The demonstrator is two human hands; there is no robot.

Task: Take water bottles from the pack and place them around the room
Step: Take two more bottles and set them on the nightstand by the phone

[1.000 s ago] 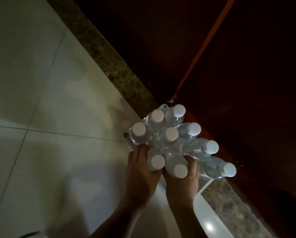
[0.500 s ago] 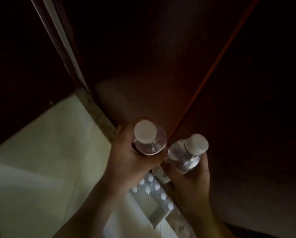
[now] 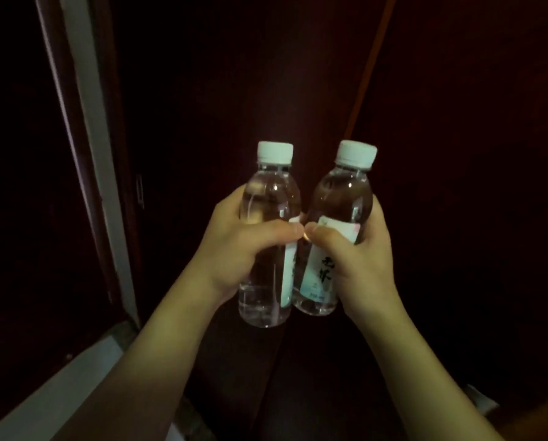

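I hold two clear water bottles with white caps upright in front of me, side by side and almost touching. My left hand (image 3: 234, 246) is wrapped around the left bottle (image 3: 271, 198). My right hand (image 3: 358, 259) grips the right bottle (image 3: 342, 198), whose pale label with dark characters faces me. The two thumbs nearly meet between the bottles. The pack of bottles is out of view.
Dark wooden panels (image 3: 457, 154) fill the view straight ahead, with a thin lighter seam running up to the right. A pale door frame strip (image 3: 85, 122) stands at the left. A patch of light floor tile (image 3: 59, 393) shows at the lower left.
Both hands took one bottle each out of the pack on the floor and raised them to chest height. The view tilted up from the floor, and the pack dropped out of sight.
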